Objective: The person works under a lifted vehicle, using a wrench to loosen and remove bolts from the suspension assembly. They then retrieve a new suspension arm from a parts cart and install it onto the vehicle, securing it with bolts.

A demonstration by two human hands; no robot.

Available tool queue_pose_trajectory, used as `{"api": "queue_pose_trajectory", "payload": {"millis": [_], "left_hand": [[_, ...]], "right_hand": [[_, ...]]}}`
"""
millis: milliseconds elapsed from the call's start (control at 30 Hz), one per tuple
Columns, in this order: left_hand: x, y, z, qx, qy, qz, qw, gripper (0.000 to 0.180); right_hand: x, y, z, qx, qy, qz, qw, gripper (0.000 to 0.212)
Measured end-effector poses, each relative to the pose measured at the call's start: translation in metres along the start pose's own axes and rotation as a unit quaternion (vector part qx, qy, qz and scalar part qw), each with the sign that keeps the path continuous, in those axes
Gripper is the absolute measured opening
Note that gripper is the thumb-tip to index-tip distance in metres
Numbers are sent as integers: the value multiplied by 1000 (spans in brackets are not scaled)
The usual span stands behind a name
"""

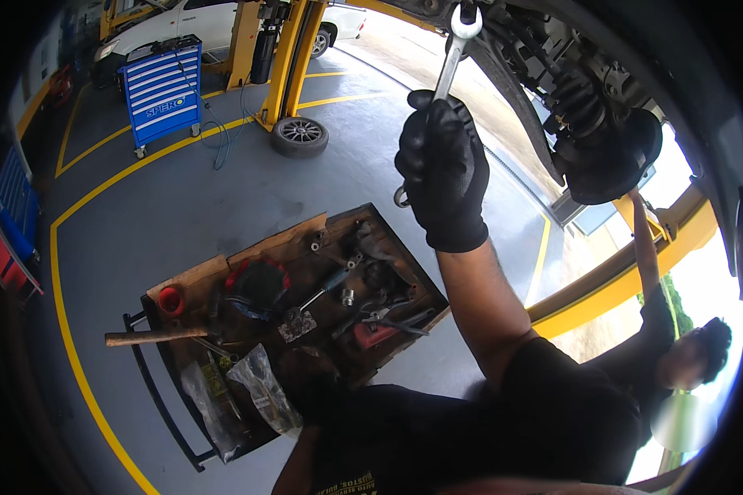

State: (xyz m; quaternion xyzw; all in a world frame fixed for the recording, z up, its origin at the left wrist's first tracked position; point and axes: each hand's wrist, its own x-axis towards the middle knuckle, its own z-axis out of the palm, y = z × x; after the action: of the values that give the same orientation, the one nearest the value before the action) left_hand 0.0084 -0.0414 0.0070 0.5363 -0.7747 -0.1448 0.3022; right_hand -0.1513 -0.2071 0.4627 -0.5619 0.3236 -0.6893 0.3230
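My right hand [447,169], in a black glove, is raised and closed around a steel combination wrench [448,70]. The wrench stands nearly upright, its open jaw at the top near the underside of a raised vehicle [545,33]. Whether the jaw touches any part there I cannot tell. Its ring end shows below my fist. At the lower edge my left arm [295,466] hangs down, and its hand is out of the picture. Below lies a tool cart [223,272] holding a ratchet [326,287], a socket [347,297], pliers [380,315] and a wooden-handled tool [153,337].
At right, another person [636,355] reaches up toward the brake and strut assembly [594,157]. A yellow lift arm [611,289] crosses there. Behind stand a blue tool cabinet [163,99], a yellow lift post [295,66], a wheel [299,137] and a white vehicle [161,35].
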Motion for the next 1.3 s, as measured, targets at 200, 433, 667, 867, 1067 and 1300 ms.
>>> {"api": "queue_pose_trajectory", "payload": {"millis": [200, 433, 667, 867, 1067, 1300], "left_hand": [[6, -8, 1, 17, 26, 2, 1000, 57], [8, -7, -1, 42, 49, -7, 998, 60], [4, -3, 5, 68, 75, -18, 995, 64], [-5, -40, 30, -83, -16, 60, 995, 64], [108, -89, -24, -140, -158, 99, 972, 33], [291, -129, -122, -157, 175, -58, 970, 23]], "right_hand": [[60, -51, -111, -416, 52, -202, 885, 30], [102, -101, -126, -576, 39, -310, 756, 22], [106, -120, -126, -619, 23, -305, 723, 24], [128, -111, -155, -625, -50, -358, 692, 19], [109, -52, -124, -622, -49, -377, 685, 29], [76, 16, -62, -224, 69, -186, 954, 47]]}}
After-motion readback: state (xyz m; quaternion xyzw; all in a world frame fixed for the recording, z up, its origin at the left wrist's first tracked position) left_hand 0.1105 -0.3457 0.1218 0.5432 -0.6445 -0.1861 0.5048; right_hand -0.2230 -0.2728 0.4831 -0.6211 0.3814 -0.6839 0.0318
